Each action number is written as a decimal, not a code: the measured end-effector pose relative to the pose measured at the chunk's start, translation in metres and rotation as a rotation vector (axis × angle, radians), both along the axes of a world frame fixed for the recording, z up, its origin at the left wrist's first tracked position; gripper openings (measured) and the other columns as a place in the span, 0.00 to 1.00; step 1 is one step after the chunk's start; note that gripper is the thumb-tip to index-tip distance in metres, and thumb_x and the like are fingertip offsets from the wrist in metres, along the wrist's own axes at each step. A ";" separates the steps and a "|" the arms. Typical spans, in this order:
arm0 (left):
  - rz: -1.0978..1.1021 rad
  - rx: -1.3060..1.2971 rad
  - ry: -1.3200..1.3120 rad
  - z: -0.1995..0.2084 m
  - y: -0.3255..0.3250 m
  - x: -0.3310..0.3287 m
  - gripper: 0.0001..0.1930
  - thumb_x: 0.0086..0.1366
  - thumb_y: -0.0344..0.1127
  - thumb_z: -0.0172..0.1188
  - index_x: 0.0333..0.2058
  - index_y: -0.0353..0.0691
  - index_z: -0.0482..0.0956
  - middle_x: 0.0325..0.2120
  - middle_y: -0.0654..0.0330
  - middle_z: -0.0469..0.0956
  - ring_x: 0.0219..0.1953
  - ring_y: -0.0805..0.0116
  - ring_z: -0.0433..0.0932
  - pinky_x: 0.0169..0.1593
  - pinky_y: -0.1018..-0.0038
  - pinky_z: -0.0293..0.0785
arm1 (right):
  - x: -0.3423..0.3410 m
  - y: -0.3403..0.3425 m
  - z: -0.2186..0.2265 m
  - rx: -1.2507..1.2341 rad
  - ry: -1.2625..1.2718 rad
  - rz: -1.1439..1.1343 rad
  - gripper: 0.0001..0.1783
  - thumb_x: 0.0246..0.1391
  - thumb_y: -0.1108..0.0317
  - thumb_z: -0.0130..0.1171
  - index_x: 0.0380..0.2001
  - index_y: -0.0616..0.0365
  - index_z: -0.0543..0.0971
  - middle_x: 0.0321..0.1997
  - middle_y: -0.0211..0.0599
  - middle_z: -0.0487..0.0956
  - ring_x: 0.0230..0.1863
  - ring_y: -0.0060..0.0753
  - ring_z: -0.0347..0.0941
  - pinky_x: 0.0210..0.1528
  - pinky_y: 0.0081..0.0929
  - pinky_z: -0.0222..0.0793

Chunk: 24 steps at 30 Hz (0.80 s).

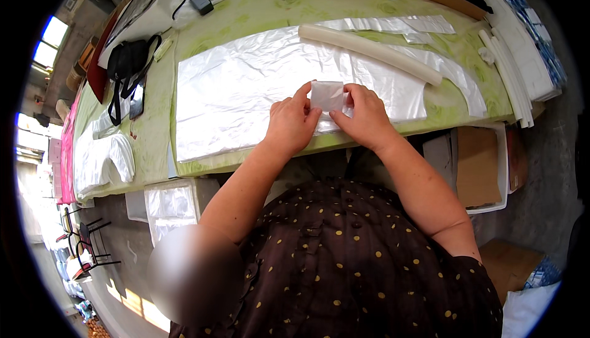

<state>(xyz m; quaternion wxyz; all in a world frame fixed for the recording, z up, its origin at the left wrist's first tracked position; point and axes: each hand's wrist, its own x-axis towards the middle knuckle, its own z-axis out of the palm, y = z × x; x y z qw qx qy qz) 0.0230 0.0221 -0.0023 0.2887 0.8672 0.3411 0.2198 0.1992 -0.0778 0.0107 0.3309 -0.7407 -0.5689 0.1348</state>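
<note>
Between my two hands is a small folded square of white, slightly see-through plastic film point(327, 96). My left hand point(291, 120) pinches its left edge, thumb toward me and fingers behind. On the other side my right hand point(364, 115) grips the right edge in the same way. Below them spreads a large stack of thin white plastic sheeting point(239, 92), wrinkled and shiny, on the table. A long pale roll or tube point(372, 54) lies slantwise across the sheeting, beyond my right hand.
A green patterned cloth covers the table point(246, 15). At the left lie a black bag point(127, 60), a phone point(137, 101) and white garment-like pieces point(104, 160). Curved plastic strips point(455, 77) and white rods point(507, 80) are at the right. Open bins point(505, 172) stand below the table edge.
</note>
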 end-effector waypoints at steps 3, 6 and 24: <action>0.006 0.013 0.004 0.002 -0.002 0.000 0.31 0.63 0.33 0.62 0.65 0.37 0.67 0.31 0.53 0.84 0.34 0.54 0.83 0.42 0.61 0.78 | -0.001 -0.002 -0.010 0.108 -0.022 -0.024 0.18 0.51 0.57 0.65 0.40 0.57 0.78 0.39 0.41 0.81 0.45 0.47 0.75 0.50 0.44 0.70; 0.015 -0.083 0.110 0.014 -0.004 0.005 0.31 0.67 0.38 0.56 0.67 0.39 0.64 0.32 0.59 0.83 0.39 0.55 0.81 0.53 0.56 0.68 | 0.001 0.001 -0.012 0.069 -0.063 -0.027 0.14 0.52 0.59 0.63 0.36 0.57 0.79 0.38 0.40 0.80 0.44 0.48 0.75 0.49 0.45 0.70; 0.071 0.041 0.154 0.012 0.001 0.017 0.28 0.68 0.36 0.51 0.66 0.39 0.64 0.30 0.49 0.83 0.33 0.41 0.81 0.43 0.49 0.75 | -0.001 0.007 -0.014 0.047 -0.131 -0.065 0.10 0.52 0.61 0.62 0.26 0.56 0.78 0.33 0.39 0.80 0.41 0.47 0.75 0.45 0.44 0.70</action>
